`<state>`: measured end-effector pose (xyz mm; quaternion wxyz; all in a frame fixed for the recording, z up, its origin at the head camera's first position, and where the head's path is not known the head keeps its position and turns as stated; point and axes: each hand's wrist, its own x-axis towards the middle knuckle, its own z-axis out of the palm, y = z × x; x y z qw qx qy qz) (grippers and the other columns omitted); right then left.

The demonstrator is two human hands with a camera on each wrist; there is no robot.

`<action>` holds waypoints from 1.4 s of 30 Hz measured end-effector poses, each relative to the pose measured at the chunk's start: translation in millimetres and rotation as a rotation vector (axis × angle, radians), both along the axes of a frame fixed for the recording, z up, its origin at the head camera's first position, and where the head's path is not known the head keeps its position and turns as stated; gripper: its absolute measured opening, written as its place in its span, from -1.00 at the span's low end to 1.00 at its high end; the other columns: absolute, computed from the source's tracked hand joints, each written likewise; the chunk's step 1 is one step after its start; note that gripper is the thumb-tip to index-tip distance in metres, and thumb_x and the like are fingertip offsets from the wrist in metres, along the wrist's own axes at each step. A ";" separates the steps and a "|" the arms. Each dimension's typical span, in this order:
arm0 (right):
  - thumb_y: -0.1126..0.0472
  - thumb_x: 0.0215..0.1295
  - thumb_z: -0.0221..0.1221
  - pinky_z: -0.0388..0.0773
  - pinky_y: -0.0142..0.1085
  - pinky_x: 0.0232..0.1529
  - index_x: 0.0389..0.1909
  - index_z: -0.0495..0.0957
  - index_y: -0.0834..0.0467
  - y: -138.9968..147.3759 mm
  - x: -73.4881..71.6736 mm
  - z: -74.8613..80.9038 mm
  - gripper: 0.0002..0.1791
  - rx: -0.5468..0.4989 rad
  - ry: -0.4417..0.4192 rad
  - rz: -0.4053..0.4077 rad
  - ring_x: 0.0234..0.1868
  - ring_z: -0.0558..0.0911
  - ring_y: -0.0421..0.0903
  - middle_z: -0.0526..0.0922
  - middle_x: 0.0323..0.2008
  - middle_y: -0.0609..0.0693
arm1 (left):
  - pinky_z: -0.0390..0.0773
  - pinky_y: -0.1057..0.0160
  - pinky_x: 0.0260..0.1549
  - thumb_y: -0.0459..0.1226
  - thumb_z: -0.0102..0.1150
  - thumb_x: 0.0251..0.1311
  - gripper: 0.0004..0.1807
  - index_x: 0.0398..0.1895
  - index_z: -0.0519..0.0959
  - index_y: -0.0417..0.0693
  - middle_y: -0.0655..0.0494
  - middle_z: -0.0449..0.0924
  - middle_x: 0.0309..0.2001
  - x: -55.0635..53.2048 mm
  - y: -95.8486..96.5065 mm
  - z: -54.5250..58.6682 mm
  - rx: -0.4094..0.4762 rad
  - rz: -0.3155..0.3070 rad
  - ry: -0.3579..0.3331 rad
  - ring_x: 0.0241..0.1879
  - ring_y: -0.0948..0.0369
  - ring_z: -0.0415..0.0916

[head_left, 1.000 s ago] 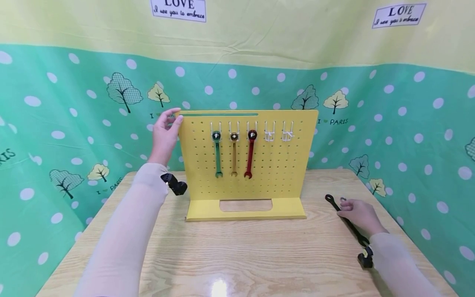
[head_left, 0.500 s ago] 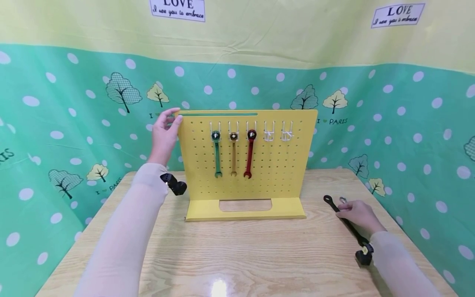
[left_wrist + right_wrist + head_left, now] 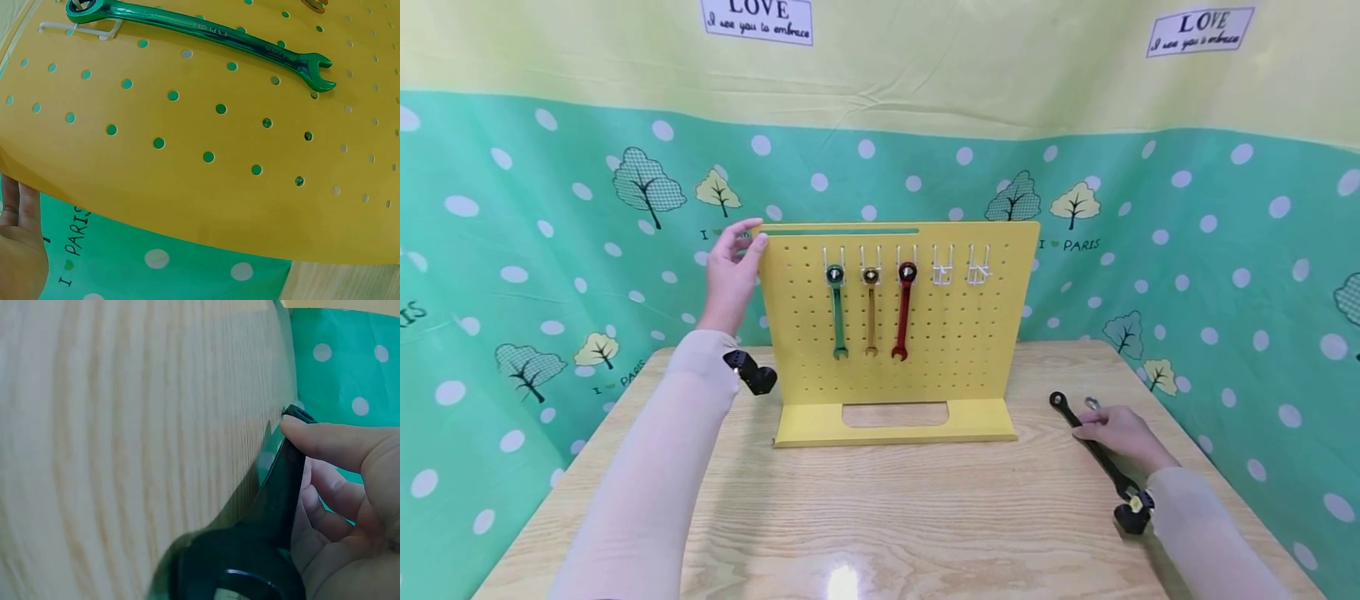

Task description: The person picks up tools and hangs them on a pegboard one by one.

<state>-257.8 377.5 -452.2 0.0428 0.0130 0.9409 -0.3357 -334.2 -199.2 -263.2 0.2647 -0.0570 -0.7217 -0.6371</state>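
Your right hand [image 3: 1123, 435] pinches the black wrench [image 3: 1101, 458] between thumb and fingers; long axis slants from near your wrist to ahead-left of that hand. Yellow pegboard [image 3: 955, 383] farther ahead-left; your left hand [image 3: 730, 271] grips its upper corner, well apart from the wrench.

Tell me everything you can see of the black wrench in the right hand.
The black wrench is a long, slim tool that looks like smooth, slightly glossy dark metal. A rounded ring head forms its far end; its near end is partly hidden in the head view. It slants over the table, right of the yellow pegboard, ring head farther away and leftward. The right hand pinches it along the shaft; whether any part rests on the table I can't tell.
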 end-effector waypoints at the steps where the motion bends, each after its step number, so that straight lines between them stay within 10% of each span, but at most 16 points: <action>1: 0.05 0.32 0.31 0.44 0.20 0.11 0.11 0.53 0.48 -0.8 -0.4 0.2 -0.41 0.004 -0.003 -0.006 0.18 0.42 0.44 0.44 0.18 0.52 | 0.51 0.24 -0.13 -0.06 0.12 0.44 -0.57 0.31 0.49 0.11 0.14 0.48 0.03 -0.1 -0.1 0.0 0.001 0.001 0.000 -0.08 0.20 0.45; 42: 0.04 0.42 0.22 0.56 -0.02 -0.04 0.11 0.49 0.42 -37.9 1.4 29.8 -0.49 -0.070 0.072 0.034 -0.02 0.58 0.15 0.62 -0.03 0.28 | 0.52 0.26 -0.10 0.00 0.12 0.41 -0.55 0.31 0.50 0.17 0.10 0.50 0.07 0.7 0.1 -0.5 -0.014 0.015 -0.006 -0.06 0.21 0.47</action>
